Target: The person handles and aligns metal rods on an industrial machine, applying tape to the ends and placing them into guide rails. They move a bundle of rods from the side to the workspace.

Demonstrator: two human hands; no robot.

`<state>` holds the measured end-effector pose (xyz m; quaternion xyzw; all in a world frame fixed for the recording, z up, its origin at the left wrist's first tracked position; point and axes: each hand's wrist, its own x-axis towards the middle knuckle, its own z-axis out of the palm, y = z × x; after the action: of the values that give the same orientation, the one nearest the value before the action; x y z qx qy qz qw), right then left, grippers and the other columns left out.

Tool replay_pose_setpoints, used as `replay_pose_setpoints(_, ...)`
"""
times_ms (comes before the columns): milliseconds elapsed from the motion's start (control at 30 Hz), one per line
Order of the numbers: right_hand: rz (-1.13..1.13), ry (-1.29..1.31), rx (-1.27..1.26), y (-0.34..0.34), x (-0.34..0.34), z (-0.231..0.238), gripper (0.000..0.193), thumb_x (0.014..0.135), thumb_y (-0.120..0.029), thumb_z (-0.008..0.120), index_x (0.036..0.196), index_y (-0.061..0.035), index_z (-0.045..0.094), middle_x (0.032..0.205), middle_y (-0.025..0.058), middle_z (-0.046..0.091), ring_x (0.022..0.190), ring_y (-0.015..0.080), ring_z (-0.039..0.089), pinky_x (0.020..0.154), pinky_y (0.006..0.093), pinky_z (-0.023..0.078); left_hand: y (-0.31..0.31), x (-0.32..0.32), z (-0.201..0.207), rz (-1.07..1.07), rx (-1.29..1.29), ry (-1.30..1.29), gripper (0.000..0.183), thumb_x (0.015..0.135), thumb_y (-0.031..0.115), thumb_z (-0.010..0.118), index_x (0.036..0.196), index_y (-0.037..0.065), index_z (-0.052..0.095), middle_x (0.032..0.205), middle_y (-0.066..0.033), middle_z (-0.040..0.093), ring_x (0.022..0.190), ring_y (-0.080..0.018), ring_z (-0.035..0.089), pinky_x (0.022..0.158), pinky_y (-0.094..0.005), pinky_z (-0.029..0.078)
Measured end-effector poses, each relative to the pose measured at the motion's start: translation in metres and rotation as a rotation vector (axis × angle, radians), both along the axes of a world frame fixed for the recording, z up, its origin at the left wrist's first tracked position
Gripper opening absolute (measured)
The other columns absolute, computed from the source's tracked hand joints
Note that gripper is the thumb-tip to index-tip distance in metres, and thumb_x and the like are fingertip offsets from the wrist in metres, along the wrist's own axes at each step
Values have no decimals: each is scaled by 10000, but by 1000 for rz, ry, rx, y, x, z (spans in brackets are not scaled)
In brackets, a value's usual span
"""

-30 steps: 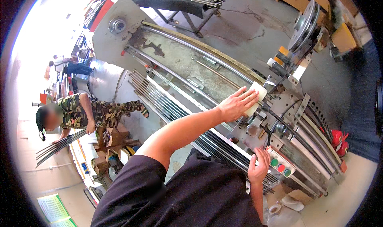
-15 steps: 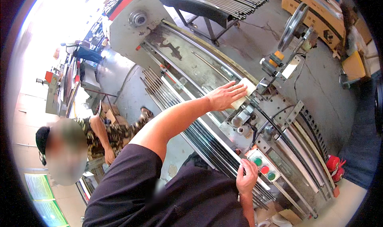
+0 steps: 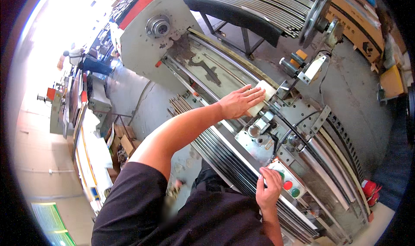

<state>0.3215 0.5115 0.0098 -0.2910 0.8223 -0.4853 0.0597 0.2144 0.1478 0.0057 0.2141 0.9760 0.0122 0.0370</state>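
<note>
My left hand (image 3: 240, 102) lies palm down with its fingers stretched out over a white block (image 3: 264, 90) on the carriage of a long metal machine (image 3: 276, 140). The palm hides part of that block. My right hand (image 3: 269, 188) is at a white button box (image 3: 298, 177) on the machine's near side. Its fingertips are over the upper green button (image 3: 281, 175) and partly cover it; whether they press it I cannot tell. Thumb and fingers are apart, with nothing held. Beside them are a red button (image 3: 288, 185) and a lower green button (image 3: 295, 192).
Several thin dark rods (image 3: 220, 153) lie along the machine's near side. A grey headstock (image 3: 162, 43) with a round chuck (image 3: 158, 26) stands at the far left. Beyond are a rack of metal tubes (image 3: 250, 6), a round wheel (image 3: 314, 20) and a cardboard box (image 3: 356, 27).
The view has shifted, and a person in camouflage clothing at the left is mostly out of it. My right hand's fingers have moved onto the upper green button; my left hand stays on the block.
</note>
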Motion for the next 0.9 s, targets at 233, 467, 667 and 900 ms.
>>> replay_pose_setpoints(233,-161,-43,83,-75,34,9,244,944,-69,690,1172,-20,760,1203,162,757,1118,377,698,1079,507,495,0,-20,-3,-117,-36,207,920,845,252,799,1639,61,375,1719,-140,364,1593,-296,349,1324,-515,249)
replay_pose_setpoints(467,-90,71,88,-111,42,97,332,922,-79,722,1251,-33,723,1280,123,736,1203,291,692,1120,484,483,-36,-11,52,-22,-19,-10,894,921,274,776,1667,76,324,1762,-125,278,1635,-272,255,1339,-478,210)
replay_pose_setpoints(667,-215,234,176,-50,77,153,362,927,-70,691,1286,-25,705,1339,127,713,1273,298,669,1167,502,430,-44,10,100,-41,-5,62,931,879,272,819,1655,75,342,1757,-122,288,1621,-276,286,1334,-469,241)
replay_pose_setpoints(900,-211,-179,363,-2,44,81,601,1001,-206,679,1516,42,492,1416,300,622,1407,423,560,1270,549,323,-21,-2,75,-33,7,23,957,813,140,845,1636,47,364,1722,-155,344,1603,-317,316,1332,-484,255)
